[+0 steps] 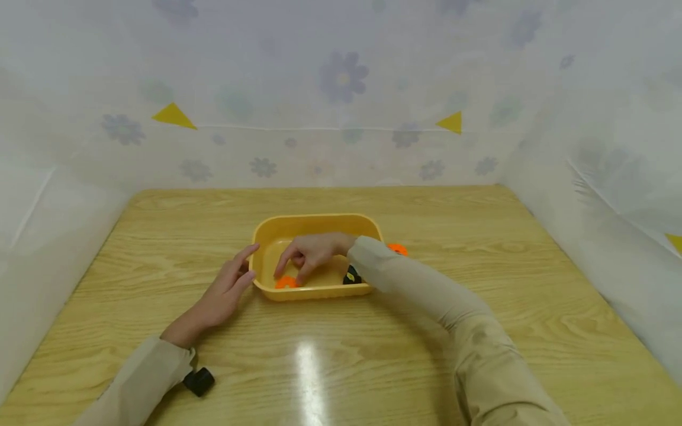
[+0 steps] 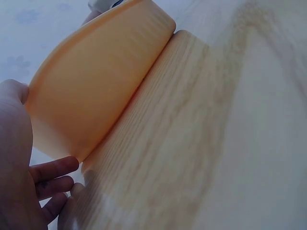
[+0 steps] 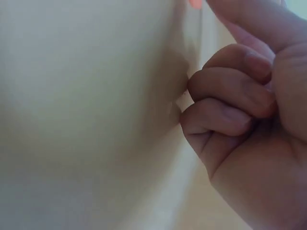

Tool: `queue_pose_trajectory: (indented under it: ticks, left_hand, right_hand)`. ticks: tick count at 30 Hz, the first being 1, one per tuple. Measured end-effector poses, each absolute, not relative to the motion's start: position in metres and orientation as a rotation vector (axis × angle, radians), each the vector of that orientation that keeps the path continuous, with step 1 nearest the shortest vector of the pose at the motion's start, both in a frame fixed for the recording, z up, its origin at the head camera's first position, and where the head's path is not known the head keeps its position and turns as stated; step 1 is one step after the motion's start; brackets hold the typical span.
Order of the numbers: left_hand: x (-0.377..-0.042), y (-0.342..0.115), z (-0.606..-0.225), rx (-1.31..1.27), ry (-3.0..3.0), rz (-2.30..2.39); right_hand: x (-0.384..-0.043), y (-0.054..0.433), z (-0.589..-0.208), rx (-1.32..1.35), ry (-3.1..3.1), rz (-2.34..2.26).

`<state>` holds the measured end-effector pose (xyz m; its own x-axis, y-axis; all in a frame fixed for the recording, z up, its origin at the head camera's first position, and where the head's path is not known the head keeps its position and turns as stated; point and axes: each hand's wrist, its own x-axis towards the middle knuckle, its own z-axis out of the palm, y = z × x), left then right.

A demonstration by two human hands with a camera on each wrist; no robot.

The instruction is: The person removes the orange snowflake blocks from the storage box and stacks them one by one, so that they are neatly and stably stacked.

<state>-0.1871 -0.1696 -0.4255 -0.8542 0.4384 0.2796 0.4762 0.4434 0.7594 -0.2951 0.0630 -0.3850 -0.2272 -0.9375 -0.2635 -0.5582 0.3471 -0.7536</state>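
Observation:
A yellow plastic basin [image 1: 319, 292] stands on the table. Against its left end rests my left hand [image 1: 224, 296], with fingertips on the outer wall; in the left wrist view, the hand [image 2: 17, 158] touches the basin wall [image 2: 96, 86] at the side and near the bottom. My right hand [image 1: 314, 251] reaches inside the basin, its thumb and forefinger at opposite sides of an orange scalloped piece [image 1: 286, 283]. The right wrist view has the other fingers [image 3: 230, 91] curled, with only a sliver of the orange piece [image 3: 195, 3] at the top.
A black item with a yellow mark [image 1: 351, 276] lies in the basin's right end, partly hidden. Another orange piece [image 1: 398, 248] is beyond the right sleeve [image 1: 421, 287], outside the basin. White flowered sheeting [image 1: 341, 148] encloses the wooden table [image 1: 256, 361].

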Motion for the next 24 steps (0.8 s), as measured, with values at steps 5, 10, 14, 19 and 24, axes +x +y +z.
queue_pose_trajectory:
  ticks: [5, 10, 14, 19, 24]
  left_hand:
    - [-0.186, -0.1698, -0.4247, -0.828, -2.625, -1.422]
    - [-0.1859, -0.1692, -0.4254, -0.83, -2.613, -1.448]
    - [-0.1869, -0.1695, -0.427, -0.821, -2.614, -1.439]
    - [-0.1869, -0.169, -0.428, -0.821, -2.593, -1.435]
    - [-0.1876, -0.1684, -0.429, -0.852, -2.552, -1.466]
  right_hand:
    - [-0.2929, 0.0585, -0.3848, -1.309, 1.915, -0.625]
    - [-0.2913, 0.0564, -0.3841, -1.3, 1.9, -0.603]
    - [-0.2921, 0.0556, -0.3841, -1.282, 1.883, -0.593]
    - [-0.2917, 0.0567, -0.3842, -1.223, 1.875, -0.606]
    - [-0.2908, 0.059, -0.3849, -1.212, 1.871, -0.616]
